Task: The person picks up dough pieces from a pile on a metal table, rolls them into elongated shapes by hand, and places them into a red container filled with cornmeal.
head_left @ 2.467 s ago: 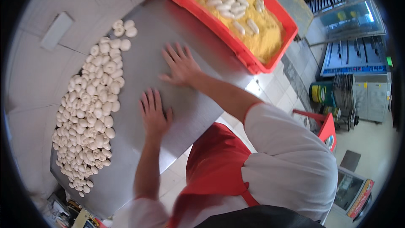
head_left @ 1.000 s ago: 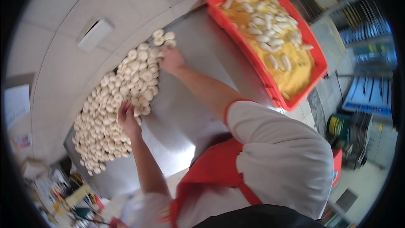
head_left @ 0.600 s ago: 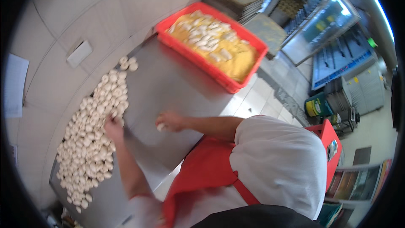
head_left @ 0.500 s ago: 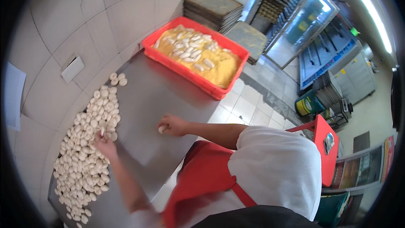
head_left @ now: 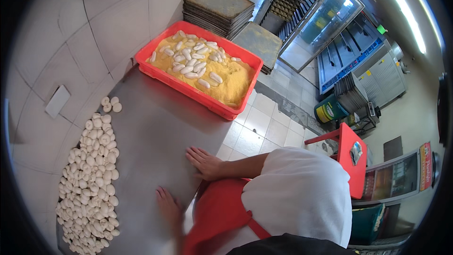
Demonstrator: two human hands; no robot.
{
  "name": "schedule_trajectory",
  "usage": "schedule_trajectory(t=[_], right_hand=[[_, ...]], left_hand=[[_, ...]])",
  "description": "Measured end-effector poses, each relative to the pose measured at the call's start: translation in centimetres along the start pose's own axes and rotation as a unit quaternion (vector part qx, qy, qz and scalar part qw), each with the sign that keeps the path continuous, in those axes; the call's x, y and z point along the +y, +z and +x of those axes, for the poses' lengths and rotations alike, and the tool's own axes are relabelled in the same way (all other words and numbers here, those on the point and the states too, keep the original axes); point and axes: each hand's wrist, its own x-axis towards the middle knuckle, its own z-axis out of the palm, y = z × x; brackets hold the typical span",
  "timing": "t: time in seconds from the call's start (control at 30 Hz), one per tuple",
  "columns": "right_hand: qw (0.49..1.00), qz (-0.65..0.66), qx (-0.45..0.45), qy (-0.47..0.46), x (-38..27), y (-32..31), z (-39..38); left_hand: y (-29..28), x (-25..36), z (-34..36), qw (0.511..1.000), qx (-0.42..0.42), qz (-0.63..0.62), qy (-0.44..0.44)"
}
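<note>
- Down at the lower middle of the frame, the right hand [head_left: 206,164] lies palm down on the bare metal counter [head_left: 146,151], fingers stretched out and slightly apart.
- Just below and left of it, here's the left hand [head_left: 168,208], flat too, fingers extended, its edges blurred; no telling whether anything sits under either palm.
- And the dough pieces [head_left: 89,193]? A long heap of pale rounds all down the left of the frame, well apart from both hands, with a few strays [head_left: 116,107] just beyond its upper tip.
- They look soft and light, one easily lifted in the fingertips; a hard pinch would probably dent them.
- Crowded and touching, they may cling together, so the loose rounds along the heap's right edge look the kindest to take, gripped gently around the sides.
- Over in the upper middle, a red tub [head_left: 188,92] holds yellow crumbs [head_left: 236,85] with white oblong pieces [head_left: 203,83] on top.
- Those oblongs look just as tender, perhaps slippery if crumb-dusted; lifting from beneath, mid-length, should spare them stretching.
</note>
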Motion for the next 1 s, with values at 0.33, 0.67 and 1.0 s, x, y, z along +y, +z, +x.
schedule_trajectory(t=[0.33, 0.67, 1.0], right_hand=[[0.999, -0.022, 0.021, 0.023, 3.5, -6.2, 29.0], [0.998, -0.038, 0.03, 0.032, 0.8, -1.8, 12.9], [0.987, 0.045, -0.042, 0.151, -0.1, -3.1, 2.7]], left_hand=[[-1.8, -1.1, 25.9, 0.998, 0.014, 0.053, -0.006], [-1.5, 4.8, 9.1, 0.996, -0.037, -0.006, -0.079], [-4.9, 5.0, 4.7, 0.973, -0.109, -0.185, -0.084]])
